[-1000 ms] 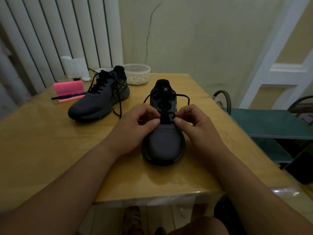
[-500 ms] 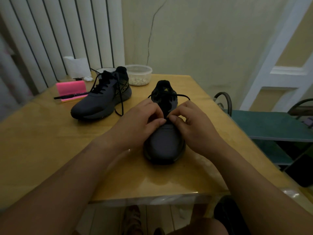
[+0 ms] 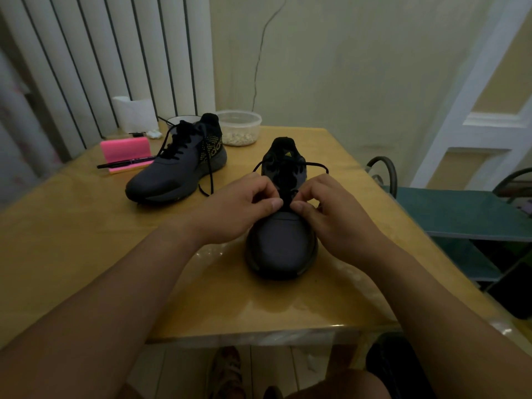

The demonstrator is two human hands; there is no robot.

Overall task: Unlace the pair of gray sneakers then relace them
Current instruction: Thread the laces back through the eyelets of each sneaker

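Left hand (image 3: 239, 208) and right hand (image 3: 331, 214) are both curled in tight, each pinching the black lace (image 3: 315, 164) low on the near sneaker (image 3: 282, 246). It sits mid-table (image 3: 72, 226), toe pointing at me. The other sneaker (image 3: 172, 175) is well off at 10 o'clock, with a pink block (image 3: 125, 148) just past it.

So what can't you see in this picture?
Head view only.
Near sneaker lower eyelets: covered by the left hand and right hand, which pinch its lace.
White bowl: mostly behind the far sneaker.
Pen lettering: too small.
Floor under the table: dark, blurred.
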